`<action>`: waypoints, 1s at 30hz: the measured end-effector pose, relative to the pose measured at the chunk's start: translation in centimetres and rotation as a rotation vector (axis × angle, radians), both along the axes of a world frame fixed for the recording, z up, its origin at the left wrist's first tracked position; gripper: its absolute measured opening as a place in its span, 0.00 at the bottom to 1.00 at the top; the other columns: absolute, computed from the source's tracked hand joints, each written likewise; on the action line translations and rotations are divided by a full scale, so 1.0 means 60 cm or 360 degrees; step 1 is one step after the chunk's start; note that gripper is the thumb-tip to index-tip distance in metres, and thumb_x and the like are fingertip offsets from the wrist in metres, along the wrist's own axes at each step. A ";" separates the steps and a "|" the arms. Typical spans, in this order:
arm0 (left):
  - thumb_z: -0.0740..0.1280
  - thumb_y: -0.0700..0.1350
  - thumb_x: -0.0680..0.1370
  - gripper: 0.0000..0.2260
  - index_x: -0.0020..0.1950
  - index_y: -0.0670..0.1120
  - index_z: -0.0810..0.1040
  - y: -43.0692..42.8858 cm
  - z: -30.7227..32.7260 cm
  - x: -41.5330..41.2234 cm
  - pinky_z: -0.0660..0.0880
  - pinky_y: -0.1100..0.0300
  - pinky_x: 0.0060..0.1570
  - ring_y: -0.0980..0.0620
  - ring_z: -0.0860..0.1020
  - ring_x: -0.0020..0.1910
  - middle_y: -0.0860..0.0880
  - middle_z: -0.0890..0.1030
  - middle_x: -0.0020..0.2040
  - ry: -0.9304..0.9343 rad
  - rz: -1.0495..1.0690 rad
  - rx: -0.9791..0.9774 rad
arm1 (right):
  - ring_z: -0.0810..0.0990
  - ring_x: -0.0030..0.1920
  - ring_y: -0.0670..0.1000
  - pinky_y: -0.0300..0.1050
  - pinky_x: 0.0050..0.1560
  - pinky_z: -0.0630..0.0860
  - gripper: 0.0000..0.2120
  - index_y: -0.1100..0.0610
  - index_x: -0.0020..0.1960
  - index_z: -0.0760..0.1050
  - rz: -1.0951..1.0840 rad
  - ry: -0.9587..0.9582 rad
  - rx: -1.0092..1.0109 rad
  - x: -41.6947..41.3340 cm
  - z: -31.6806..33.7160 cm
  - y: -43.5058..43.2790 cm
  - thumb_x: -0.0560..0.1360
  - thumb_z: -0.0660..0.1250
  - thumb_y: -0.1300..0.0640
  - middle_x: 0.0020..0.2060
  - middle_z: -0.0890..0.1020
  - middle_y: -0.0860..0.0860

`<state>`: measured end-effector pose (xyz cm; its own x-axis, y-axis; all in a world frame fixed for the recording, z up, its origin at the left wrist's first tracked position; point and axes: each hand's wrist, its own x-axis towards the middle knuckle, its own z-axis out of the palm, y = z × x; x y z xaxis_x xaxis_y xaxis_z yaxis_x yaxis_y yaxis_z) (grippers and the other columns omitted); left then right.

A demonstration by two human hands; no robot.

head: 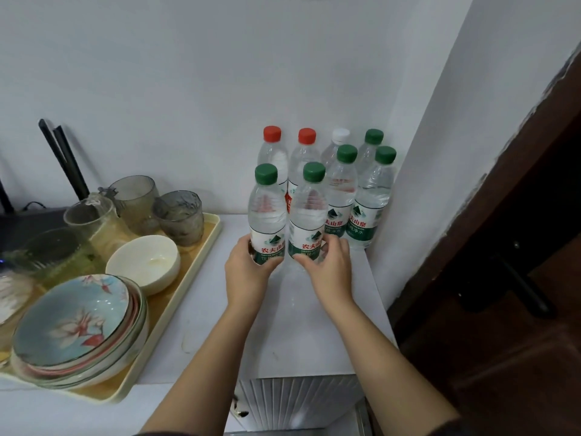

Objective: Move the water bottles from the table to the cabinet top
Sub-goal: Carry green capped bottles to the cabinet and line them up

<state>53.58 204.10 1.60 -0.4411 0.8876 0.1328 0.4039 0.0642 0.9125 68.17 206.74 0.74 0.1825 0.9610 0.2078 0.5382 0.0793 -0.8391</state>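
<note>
We hold two water bottles side by side over the white cabinet top [283, 325], one in each hand. Our left hand [248, 272] curls round the lower label of the left bottle [267, 215], thumb at the near side and fingers wrapped behind. Our right hand [327, 265] grips the right bottle [309, 215] the same way, fingers across the front of its label. Both bottles are upright, green-capped and touching each other. Their bases are hidden behind our hands, so we cannot tell whether they rest on the surface or hang just above it. Just behind them, in the corner where the wall [157, 73] turns, six more bottles stand in a tight cluster. Two have red caps [273, 152] at the back left, one has a white cap [338, 143], and three are green-capped bottles [374, 196] toward the right. The pair we hold sits at the front left of this group, close against the red-capped ones. To the left on the same surface lies a cream tray [176, 309], apart from the bottles. It carries a stack of flowered plates [75, 322], a white bowl [144, 262] and several glasses [179, 215]. At the right edge stands a dark wooden door [503, 278].
</note>
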 end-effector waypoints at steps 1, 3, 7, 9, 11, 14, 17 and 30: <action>0.80 0.43 0.66 0.24 0.60 0.48 0.77 0.006 0.000 -0.001 0.74 0.62 0.47 0.55 0.79 0.49 0.54 0.81 0.50 0.0001 -0.0012 0.0007 | 0.75 0.50 0.50 0.40 0.45 0.68 0.27 0.57 0.62 0.74 -0.0005 -0.0002 0.0005 -0.005 -0.001 0.005 0.67 0.79 0.52 0.54 0.73 0.51; 0.79 0.42 0.67 0.22 0.58 0.48 0.78 0.020 0.001 -0.003 0.73 0.64 0.46 0.55 0.79 0.48 0.53 0.82 0.49 -0.0014 -0.0042 0.0012 | 0.73 0.45 0.49 0.39 0.42 0.66 0.25 0.59 0.58 0.74 -0.0019 0.0038 0.0024 -0.012 -0.003 0.016 0.67 0.80 0.53 0.49 0.72 0.50; 0.78 0.42 0.68 0.19 0.57 0.49 0.78 0.036 0.000 -0.006 0.70 0.68 0.41 0.55 0.79 0.48 0.54 0.82 0.49 0.0001 -0.0061 0.0012 | 0.74 0.41 0.53 0.40 0.40 0.65 0.22 0.61 0.51 0.75 -0.0094 0.0108 0.0025 -0.021 -0.011 0.035 0.66 0.81 0.54 0.41 0.75 0.53; 0.78 0.42 0.68 0.20 0.57 0.49 0.79 0.037 -0.004 -0.004 0.70 0.67 0.41 0.55 0.79 0.48 0.54 0.82 0.49 0.0011 -0.0055 0.0002 | 0.77 0.41 0.54 0.42 0.41 0.70 0.21 0.60 0.50 0.73 -0.0114 0.0151 0.0007 -0.021 -0.015 0.038 0.66 0.81 0.55 0.39 0.78 0.55; 0.78 0.43 0.68 0.19 0.57 0.48 0.79 0.042 -0.007 -0.003 0.70 0.66 0.41 0.54 0.79 0.48 0.53 0.82 0.49 0.0039 -0.0053 -0.0019 | 0.77 0.39 0.53 0.42 0.40 0.72 0.19 0.59 0.46 0.71 -0.0127 0.0179 0.0008 -0.019 -0.016 0.040 0.66 0.80 0.56 0.37 0.79 0.54; 0.78 0.43 0.69 0.19 0.57 0.46 0.78 0.051 -0.007 -0.001 0.71 0.62 0.43 0.52 0.80 0.48 0.51 0.83 0.50 0.0047 -0.0073 -0.0069 | 0.76 0.35 0.52 0.41 0.37 0.71 0.16 0.60 0.42 0.72 -0.0144 0.0175 0.0014 -0.019 -0.017 0.041 0.68 0.79 0.57 0.33 0.77 0.51; 0.77 0.44 0.70 0.17 0.57 0.45 0.79 0.071 -0.007 0.001 0.70 0.62 0.43 0.51 0.80 0.47 0.49 0.83 0.50 0.0026 -0.0058 -0.0135 | 0.77 0.35 0.56 0.49 0.38 0.73 0.14 0.62 0.37 0.75 -0.0128 0.0071 -0.0004 -0.019 -0.019 0.050 0.70 0.77 0.56 0.31 0.79 0.52; 0.80 0.47 0.65 0.38 0.70 0.49 0.65 0.109 -0.004 0.009 0.75 0.52 0.60 0.49 0.76 0.62 0.48 0.76 0.63 -0.0137 -0.0124 0.0052 | 0.76 0.45 0.54 0.50 0.45 0.68 0.21 0.52 0.42 0.68 -0.0446 -0.0223 0.0115 0.001 -0.019 0.045 0.66 0.78 0.44 0.40 0.75 0.47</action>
<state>54.15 210.67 1.33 -0.3820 0.9154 0.1265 0.3263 0.0055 0.9452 68.26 209.44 -0.40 0.4026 0.8592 0.3157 0.6574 -0.0313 -0.7529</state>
